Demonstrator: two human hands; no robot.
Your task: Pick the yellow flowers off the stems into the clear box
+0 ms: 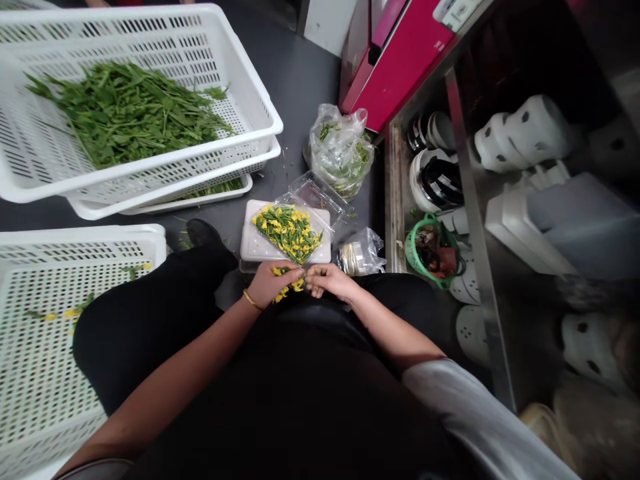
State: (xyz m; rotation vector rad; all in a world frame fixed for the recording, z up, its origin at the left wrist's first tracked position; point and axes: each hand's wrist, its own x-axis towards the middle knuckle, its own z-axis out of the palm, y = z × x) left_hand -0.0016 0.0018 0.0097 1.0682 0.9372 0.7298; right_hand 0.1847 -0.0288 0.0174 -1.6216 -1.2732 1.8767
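My left hand (270, 283) is closed around a small bunch of yellow flowers (281, 294), whose heads stick out below the fingers. Right beside it, the fingers of my right hand (330, 280) are pinched together at the fingertips of the left; what they grip is too small to make out. Just beyond both hands, a clear plastic tray of green stems with yellow flowers (290, 232) rests on a white plastic box (254, 248). The tray's clear lid (320, 193) seems to stand folded back behind it.
Stacked white crates (250, 87) at upper left hold leafy greens (150, 117). Another white crate (40, 347) with a few flower sprigs stands left of my leg. Plastic bags (343, 147) lie ahead. A metal shelf (480, 240) with crockery and a green basket (411, 250) flanks my right.
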